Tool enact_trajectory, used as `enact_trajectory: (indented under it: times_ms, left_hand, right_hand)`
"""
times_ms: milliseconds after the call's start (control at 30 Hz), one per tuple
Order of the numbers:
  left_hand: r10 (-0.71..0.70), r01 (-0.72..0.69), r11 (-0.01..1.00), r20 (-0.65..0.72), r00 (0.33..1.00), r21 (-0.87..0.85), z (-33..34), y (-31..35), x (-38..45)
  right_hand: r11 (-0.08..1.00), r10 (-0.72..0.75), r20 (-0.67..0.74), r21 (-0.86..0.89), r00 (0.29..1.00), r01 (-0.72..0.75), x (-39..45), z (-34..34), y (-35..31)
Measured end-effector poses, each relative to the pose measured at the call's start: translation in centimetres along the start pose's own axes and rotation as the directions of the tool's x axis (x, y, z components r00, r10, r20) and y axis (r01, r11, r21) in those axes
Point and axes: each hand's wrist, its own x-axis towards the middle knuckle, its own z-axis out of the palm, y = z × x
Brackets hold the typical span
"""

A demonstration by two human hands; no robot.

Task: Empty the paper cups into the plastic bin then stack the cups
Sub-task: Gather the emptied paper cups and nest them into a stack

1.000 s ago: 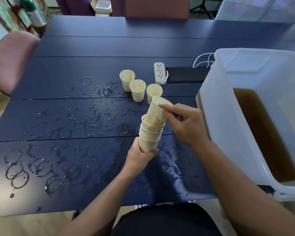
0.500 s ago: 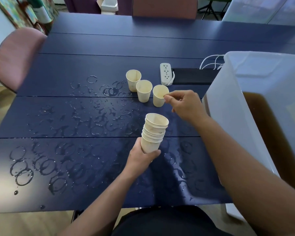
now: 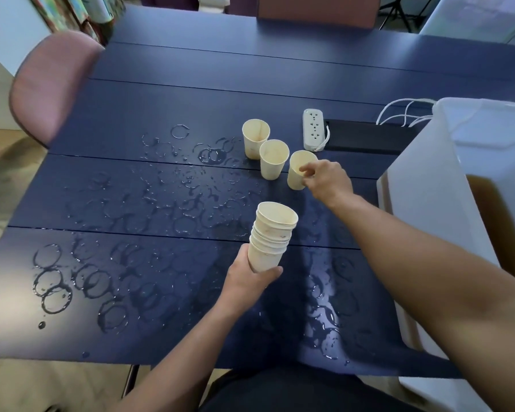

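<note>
Both hands are busy: my left hand [image 3: 244, 278] grips the bottom of the stack of nested paper cups [image 3: 272, 233], fingers and thumb curled round it, holding it tilted above the wet table [image 3: 161, 99]. Ahead of it, my right hand [image 3: 324, 179] pinches the rim of the nearest loose cup [image 3: 298, 171], which leans a little. Two more cups [image 3: 274, 162] stand upright just left of that hand, touching or nearly so. To the right of my right arm sits the plastic bin [image 3: 422, 203], with brown liquid inside. Beyond my right hand lies a white power strip [image 3: 312, 129]. Ring-shaped puddles spread left of my left hand.
</note>
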Motion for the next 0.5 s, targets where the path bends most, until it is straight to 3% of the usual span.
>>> enact_trajectory:
  times_ms: [333, 500]
  left_hand:
    - [-0.002, 0.001, 1.000, 0.023, 1.000, 0.011, 0.6, 1.0, 0.4]
    - [0.015, -0.016, 1.000, 0.039, 0.999, 0.017, 1.5, 1.7, 0.2]
  right_hand:
    - [0.987, 0.032, -0.123, 0.160, 0.992, -0.012, -1.2, -1.9, 0.5]
    - [0.961, -0.064, -0.222, 0.248, 0.973, 0.120, -2.5, -6.7, -1.5]
